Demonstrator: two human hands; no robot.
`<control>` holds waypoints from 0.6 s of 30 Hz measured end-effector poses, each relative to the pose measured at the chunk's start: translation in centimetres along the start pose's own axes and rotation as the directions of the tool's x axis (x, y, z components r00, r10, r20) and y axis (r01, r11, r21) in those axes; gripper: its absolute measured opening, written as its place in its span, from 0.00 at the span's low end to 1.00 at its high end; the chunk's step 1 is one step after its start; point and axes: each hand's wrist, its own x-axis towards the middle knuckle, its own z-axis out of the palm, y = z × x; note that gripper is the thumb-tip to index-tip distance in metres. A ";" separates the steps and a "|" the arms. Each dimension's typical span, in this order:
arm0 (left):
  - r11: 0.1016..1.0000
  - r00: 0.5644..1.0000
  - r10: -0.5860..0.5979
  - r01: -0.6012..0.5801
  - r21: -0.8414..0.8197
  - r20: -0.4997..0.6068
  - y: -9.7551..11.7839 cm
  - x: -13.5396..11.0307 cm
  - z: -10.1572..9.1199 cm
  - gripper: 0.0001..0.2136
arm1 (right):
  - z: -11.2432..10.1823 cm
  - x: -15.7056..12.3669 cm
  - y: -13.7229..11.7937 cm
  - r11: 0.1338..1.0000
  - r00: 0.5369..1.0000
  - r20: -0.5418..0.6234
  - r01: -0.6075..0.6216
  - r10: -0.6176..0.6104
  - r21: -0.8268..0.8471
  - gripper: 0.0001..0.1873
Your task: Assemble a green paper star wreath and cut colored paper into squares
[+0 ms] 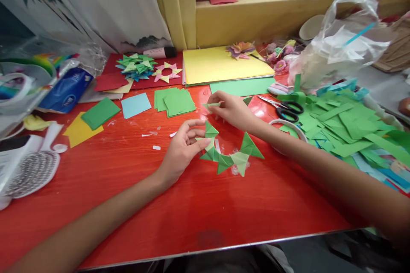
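Observation:
My left hand [185,145] pinches one end of a partial ring of folded green paper points [225,161], held just over the red table. The ring mixes darker and paler green pieces and curves toward the right, open at its far side. Beyond it, my right hand [229,110] has its fingers closed on a small pale green folded paper piece [211,106]. The two pieces are apart. Behind my right hand, part of another dark green scrap [247,100] shows. A stack of green paper squares [177,102] lies left of my right hand.
Scissors [286,108] and a tape roll [290,129] lie beside a heap of green paper strips [352,123] on the right. Finished paper stars [137,67], yellow sheets [221,64] and a marker [160,53] are at the back. A hairbrush [33,172] lies left.

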 end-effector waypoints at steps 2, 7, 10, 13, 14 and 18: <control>1.000 1.000 -0.011 0.010 0.020 0.015 0.0 0.0 0.1 0.16 | -0.6 -1.4 -0.5 0.970 0.994 0.070 -0.093 0.079 0.223 0.07; 0.997 0.999 -0.026 0.024 0.067 0.029 0.1 -0.1 0.2 0.10 | -2.3 -5.0 -1.6 0.901 0.981 0.169 -0.156 0.094 0.404 0.08; 0.996 0.998 -0.004 -0.002 0.090 0.066 0.3 -0.3 0.2 0.07 | -3.0 -6.2 -2.2 0.909 0.984 0.163 -0.128 0.068 0.396 0.09; 0.992 0.998 0.031 -0.038 0.125 0.058 0.4 -0.6 0.3 0.07 | -3.2 -6.8 -3.0 0.915 0.986 0.146 -0.130 0.079 0.383 0.13; 0.991 0.998 0.036 -0.043 0.130 0.056 0.4 -0.8 0.4 0.07 | -3.3 -6.9 -3.3 0.915 0.986 0.144 -0.131 0.080 0.382 0.14; 0.993 0.998 0.021 -0.027 0.111 0.059 0.5 -1.1 0.5 0.07 | -3.6 -7.2 -3.9 0.942 0.986 0.147 -0.119 0.076 0.313 0.13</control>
